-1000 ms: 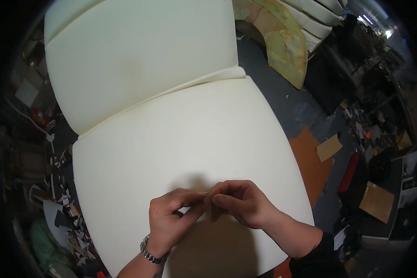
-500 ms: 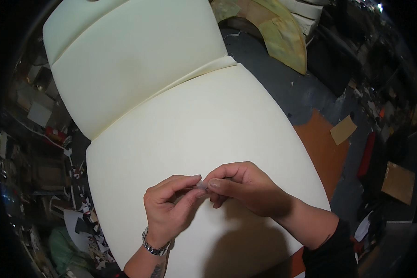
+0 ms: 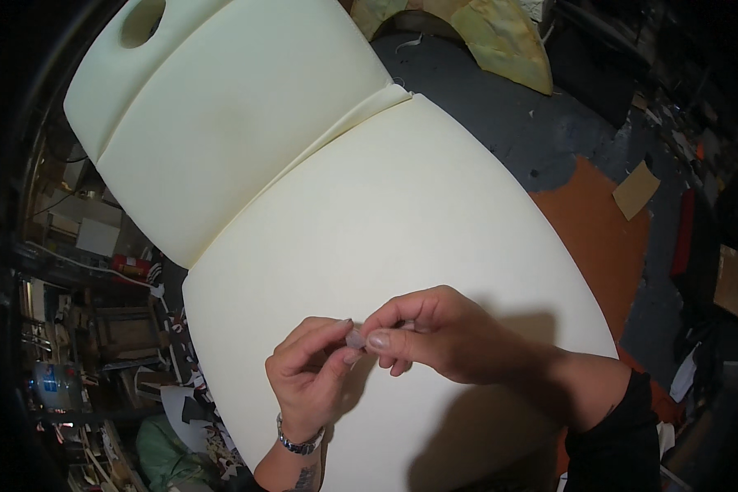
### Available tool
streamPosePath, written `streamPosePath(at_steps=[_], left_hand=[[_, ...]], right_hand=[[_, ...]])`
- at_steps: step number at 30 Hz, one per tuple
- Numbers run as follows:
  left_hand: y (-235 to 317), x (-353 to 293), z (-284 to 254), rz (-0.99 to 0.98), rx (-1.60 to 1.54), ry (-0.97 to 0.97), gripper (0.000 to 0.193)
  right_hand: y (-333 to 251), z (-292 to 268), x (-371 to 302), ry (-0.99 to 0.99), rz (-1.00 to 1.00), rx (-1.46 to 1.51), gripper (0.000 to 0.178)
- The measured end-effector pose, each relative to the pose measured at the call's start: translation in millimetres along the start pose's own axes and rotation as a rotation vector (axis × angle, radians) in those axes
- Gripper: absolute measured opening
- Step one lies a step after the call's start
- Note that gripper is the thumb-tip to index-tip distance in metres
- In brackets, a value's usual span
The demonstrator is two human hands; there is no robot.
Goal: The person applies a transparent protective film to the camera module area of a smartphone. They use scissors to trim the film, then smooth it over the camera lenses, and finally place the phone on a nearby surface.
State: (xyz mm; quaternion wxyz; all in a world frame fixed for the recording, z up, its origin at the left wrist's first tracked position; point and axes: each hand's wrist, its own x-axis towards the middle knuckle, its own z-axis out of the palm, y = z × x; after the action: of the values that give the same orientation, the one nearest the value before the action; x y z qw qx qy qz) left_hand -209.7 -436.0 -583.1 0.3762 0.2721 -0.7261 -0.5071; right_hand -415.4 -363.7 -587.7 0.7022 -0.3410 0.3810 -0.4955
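A small pale grey piece (image 3: 355, 339), too small to name, sits between the fingertips of both hands. My left hand (image 3: 310, 373), with a metal watch at the wrist, pinches one side of it with thumb and fingers. From the right, my right hand (image 3: 444, 336) pinches its other side, with the thumb on top. Both hands hover over the lower section of a smooth cream-white padded surface (image 3: 377, 213). A seam or fold divides that section from an upper padded section (image 3: 230, 115), which has an oval hole at its far end.
To the right, orange-brown sheet material (image 3: 590, 246) lies on the grey floor, with a tan rectangular piece (image 3: 636, 190) at its edge. A curved yellowish panel (image 3: 504, 41) stands at the far right. Scraps, a green bag (image 3: 172, 451) and cluttered shelving (image 3: 123, 336) line the left.
The view has shifted, bringing the oval hole fully into sight at the far left. Both hands still pinch the small grey piece, which shows a little more between the fingertips.
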Motion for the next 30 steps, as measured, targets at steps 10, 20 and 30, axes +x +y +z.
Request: streamPosePath(at_steps=[10, 20, 30], left_hand=[[-3.7, -2.3, 0.2, 0.071, -0.072, -0.01, 0.026], [-1.3, -2.3, 1.3, 0.045, -0.07, -0.006, 0.025], [-1.2, -1.5, -0.5, 0.026, -0.065, -0.013, 0.026]], right_hand=[[1.3, -0.7, -0.5, -0.026, -0.007, 0.023, 0.027], [0.2, -1.1, -1.0, -0.05, -0.023, 0.033, 0.023], [-5.3, -1.8, -2.6, -0.069, 0.051, 0.044, 0.024]])
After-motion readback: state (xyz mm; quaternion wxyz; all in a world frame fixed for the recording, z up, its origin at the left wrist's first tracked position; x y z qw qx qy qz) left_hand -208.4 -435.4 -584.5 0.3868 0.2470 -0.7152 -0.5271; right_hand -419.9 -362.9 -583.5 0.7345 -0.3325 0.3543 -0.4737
